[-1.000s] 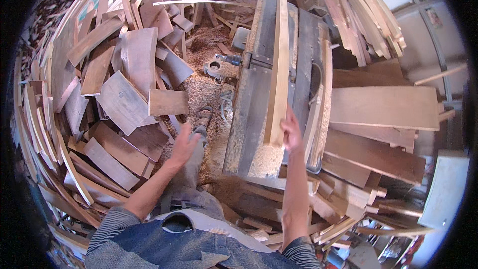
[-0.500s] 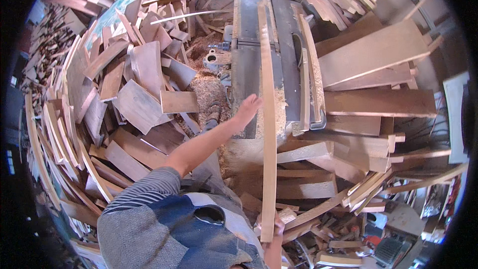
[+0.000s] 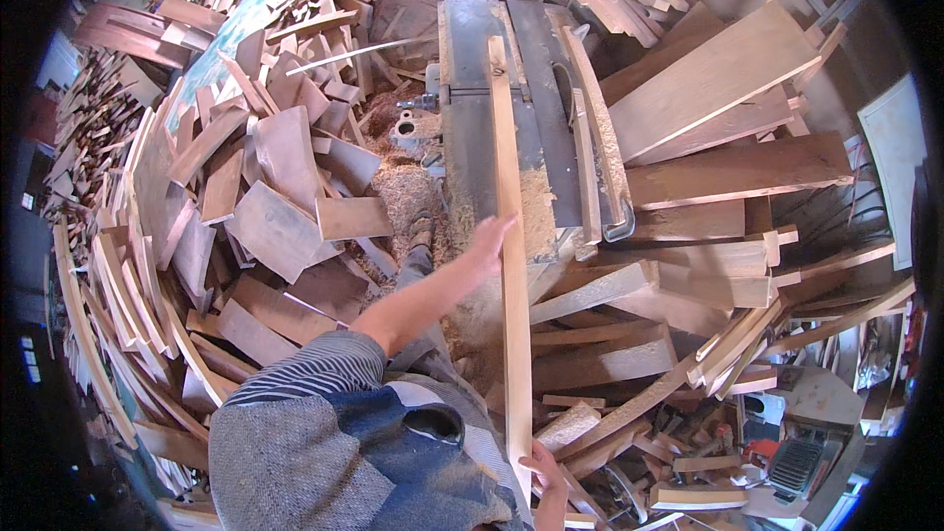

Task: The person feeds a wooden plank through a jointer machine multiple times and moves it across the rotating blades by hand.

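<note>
A long, narrow wooden strip (image 3: 513,334) runs from near my body out over the dark metal bed of a woodworking machine (image 3: 472,143). My left hand (image 3: 490,246) is closed at the strip's left edge, about midway along, with some fingers hidden by the wood. Close to my body, my right hand (image 3: 544,472) grips the strip's near end from the right side. A dark knot shows near the far end. Pale sawdust (image 3: 536,206) covers part of the machine bed beside the strip.
Cut boards (image 3: 285,221) are heaped on the left, with shavings (image 3: 403,187) beside the machine. Wide planks (image 3: 737,172) and stacked pieces (image 3: 610,359) crowd the right side. A narrow wooden strip (image 3: 587,172) lies along the machine's right side.
The strip has drawn back toward me, its far end now lower over the machine. My left hand has come onto its edge. The right hand still holds the near end.
</note>
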The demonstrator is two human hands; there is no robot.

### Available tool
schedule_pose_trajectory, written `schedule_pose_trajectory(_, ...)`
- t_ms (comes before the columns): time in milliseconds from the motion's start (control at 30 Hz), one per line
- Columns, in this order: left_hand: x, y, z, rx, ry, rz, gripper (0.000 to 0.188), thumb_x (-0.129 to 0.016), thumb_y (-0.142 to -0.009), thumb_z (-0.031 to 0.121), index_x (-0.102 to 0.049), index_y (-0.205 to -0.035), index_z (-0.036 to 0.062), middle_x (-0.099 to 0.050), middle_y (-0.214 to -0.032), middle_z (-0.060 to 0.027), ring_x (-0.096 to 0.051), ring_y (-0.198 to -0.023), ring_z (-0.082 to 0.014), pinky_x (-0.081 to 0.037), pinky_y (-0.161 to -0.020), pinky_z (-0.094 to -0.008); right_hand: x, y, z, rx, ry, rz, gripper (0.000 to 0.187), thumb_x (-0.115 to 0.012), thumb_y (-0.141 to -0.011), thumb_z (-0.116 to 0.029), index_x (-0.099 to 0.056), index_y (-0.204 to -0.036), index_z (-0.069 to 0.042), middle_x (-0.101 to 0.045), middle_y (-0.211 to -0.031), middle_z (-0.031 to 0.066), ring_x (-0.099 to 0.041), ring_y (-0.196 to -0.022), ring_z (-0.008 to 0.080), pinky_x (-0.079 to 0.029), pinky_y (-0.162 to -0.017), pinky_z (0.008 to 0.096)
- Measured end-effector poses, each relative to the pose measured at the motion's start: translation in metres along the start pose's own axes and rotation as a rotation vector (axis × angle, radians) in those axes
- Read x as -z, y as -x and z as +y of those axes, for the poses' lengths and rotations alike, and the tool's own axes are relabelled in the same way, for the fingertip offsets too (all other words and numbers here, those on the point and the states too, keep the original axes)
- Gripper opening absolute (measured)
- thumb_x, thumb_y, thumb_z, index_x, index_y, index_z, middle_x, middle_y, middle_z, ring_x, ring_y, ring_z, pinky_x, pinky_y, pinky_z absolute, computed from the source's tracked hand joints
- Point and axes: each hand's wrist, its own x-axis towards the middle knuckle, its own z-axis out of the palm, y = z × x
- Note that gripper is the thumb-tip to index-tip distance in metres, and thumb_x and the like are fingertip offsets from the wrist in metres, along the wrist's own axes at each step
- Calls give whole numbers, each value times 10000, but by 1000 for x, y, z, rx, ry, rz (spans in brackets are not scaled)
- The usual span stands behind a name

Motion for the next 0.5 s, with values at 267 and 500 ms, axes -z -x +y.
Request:
schedule_pose_trajectory(267, 84, 63, -130, 75, -190, -205, 561, -798, -847, 439, -575, -1257, 127, -610, -1141, -55, -600, -1023, -211, -484, -904, -421, 19, -29, 79, 91, 474, 196, 580, -839, -742, -151, -605, -1257, -24, -706, -1136, 96, -673, -1025, 254, -516, -862, 364)
schedule_pose_trajectory(500, 117, 66, -127, 124, -782, -165, 802, -748, -867, 480, -456, -1425, -16, -453, -1479, -184, -418, -1389, -297, -376, -1110, -481, -1, -38, 90, 230, 803, 494, 577, -830, -735, -136, -606, -1255, -22, -706, -1101, 117, -677, -996, 275, -522, -848, 379)
